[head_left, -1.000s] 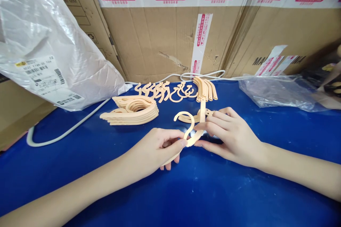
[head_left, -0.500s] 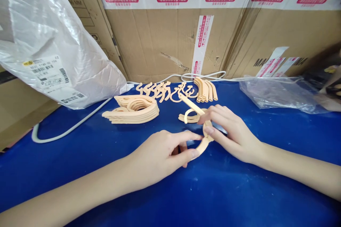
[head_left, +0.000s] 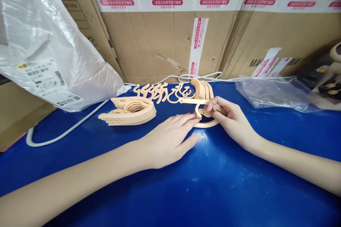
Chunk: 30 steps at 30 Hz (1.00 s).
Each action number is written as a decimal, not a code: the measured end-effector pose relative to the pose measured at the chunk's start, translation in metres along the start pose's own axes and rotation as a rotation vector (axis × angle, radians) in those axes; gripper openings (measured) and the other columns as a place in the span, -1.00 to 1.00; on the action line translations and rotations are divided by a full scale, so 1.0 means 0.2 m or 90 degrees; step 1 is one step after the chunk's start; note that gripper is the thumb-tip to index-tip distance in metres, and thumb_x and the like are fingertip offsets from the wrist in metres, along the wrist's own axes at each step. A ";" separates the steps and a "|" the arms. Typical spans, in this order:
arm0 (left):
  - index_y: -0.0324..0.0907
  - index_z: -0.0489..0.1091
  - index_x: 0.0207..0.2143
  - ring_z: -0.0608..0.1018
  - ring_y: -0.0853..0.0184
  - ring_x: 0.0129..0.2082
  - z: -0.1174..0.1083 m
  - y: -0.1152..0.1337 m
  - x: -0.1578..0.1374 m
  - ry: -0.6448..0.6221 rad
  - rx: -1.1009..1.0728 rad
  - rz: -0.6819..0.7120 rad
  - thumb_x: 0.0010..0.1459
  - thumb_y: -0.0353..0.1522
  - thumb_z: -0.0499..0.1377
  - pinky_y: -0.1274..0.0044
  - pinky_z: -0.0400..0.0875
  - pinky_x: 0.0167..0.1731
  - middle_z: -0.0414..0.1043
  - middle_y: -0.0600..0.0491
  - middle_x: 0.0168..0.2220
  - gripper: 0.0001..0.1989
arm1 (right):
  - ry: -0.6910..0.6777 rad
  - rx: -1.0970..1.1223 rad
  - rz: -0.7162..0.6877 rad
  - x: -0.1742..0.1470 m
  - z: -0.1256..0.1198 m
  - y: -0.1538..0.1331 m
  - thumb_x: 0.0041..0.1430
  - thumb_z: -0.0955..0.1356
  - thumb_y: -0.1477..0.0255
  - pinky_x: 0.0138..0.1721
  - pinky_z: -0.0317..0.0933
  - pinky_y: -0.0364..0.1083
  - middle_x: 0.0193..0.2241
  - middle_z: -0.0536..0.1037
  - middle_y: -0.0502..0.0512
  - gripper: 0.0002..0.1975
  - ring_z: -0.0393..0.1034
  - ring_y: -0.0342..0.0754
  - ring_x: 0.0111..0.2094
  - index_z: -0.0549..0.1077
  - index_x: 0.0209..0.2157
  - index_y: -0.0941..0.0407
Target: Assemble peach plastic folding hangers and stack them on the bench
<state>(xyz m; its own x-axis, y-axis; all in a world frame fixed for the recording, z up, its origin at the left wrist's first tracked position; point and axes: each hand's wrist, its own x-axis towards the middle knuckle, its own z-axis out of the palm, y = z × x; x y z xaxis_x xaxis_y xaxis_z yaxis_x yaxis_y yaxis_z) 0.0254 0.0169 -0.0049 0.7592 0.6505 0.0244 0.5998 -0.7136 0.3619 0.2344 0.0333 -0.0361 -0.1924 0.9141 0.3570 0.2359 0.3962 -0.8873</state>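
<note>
My right hand (head_left: 231,120) grips a peach plastic hanger (head_left: 198,103) and holds it low over a small pile of the same hangers (head_left: 209,124) on the blue table (head_left: 202,184). My left hand (head_left: 170,140) lies flat beside it with fingers spread, its fingertips touching the pile's left edge. A neat stack of hanger bodies (head_left: 130,110) sits to the left. A row of loose hooks (head_left: 160,91) and a few upright hanger pieces (head_left: 202,88) lie behind.
Taped cardboard boxes (head_left: 170,32) wall off the back. A large white plastic bag (head_left: 45,46) leans at the left, a crumpled clear bag (head_left: 274,92) lies at the right. A white cable (head_left: 69,129) curves along the table's left and back.
My right hand carried the hanger away from me to the small pile. My left hand let go of it and flattened on the table.
</note>
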 end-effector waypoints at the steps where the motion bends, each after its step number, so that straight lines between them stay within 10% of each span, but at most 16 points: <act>1: -0.22 0.00 0.29 0.09 0.24 0.30 0.00 0.00 -0.01 -0.009 0.007 -0.006 0.36 -0.17 -0.14 0.26 0.01 0.26 -0.01 -0.03 0.32 -0.47 | 0.003 0.007 0.007 0.00 0.00 0.00 0.08 0.26 0.58 -0.39 0.05 -0.13 -0.42 0.34 -0.05 -0.92 0.20 -0.16 -0.41 0.30 -0.39 0.11; 8: -0.18 -0.11 0.32 0.17 0.13 0.27 0.01 0.01 -0.25 0.019 0.121 -0.086 0.32 -0.03 -0.16 0.21 0.21 0.17 -0.07 -0.03 0.33 -0.35 | -0.016 -0.098 0.006 0.00 -0.01 0.01 0.03 0.23 0.61 -0.30 0.08 -0.09 -0.38 0.36 -0.01 -0.85 0.24 -0.11 -0.34 0.33 -0.36 0.11; 16: -0.23 -0.05 0.30 0.49 0.10 0.03 0.12 -0.01 -0.60 0.189 0.379 -0.092 0.33 -0.14 -0.13 0.31 0.47 -0.11 0.30 -0.10 0.17 -0.42 | -0.097 -0.329 -0.045 0.00 0.00 0.01 0.07 0.21 0.65 -0.16 0.09 0.01 -0.33 0.45 0.02 -0.77 0.24 0.01 -0.21 0.36 -0.32 0.07; 22: -0.32 0.37 0.02 0.58 0.09 -0.18 0.06 -0.01 -0.50 0.218 0.480 -0.090 0.36 -0.31 -0.25 0.33 0.50 -0.30 0.51 -0.16 -0.10 -0.51 | -0.107 -0.424 -0.060 0.00 -0.01 0.01 0.19 0.23 0.57 -0.18 0.08 0.02 -0.29 0.47 0.06 -0.84 0.26 0.03 -0.20 0.38 -0.29 0.06; 30: -0.29 0.44 -0.08 0.57 0.06 -0.23 0.01 -0.02 -0.40 0.123 0.369 -0.107 0.22 -0.53 -0.25 0.33 0.53 -0.40 0.51 -0.18 -0.18 -0.51 | -0.096 -0.553 -0.207 -0.05 0.03 -0.08 0.32 0.21 0.41 -0.10 0.05 0.09 0.00 0.37 0.20 -0.77 0.21 0.11 0.03 0.41 -0.07 0.03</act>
<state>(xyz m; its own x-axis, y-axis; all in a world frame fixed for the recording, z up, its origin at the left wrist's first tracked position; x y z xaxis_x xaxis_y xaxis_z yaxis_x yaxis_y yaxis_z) -0.0373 -0.0331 -0.0107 0.6157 0.7627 0.1978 0.7875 -0.5874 -0.1866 0.2266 0.0170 -0.0266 -0.4812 0.7504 0.4532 0.7655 0.6116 -0.2000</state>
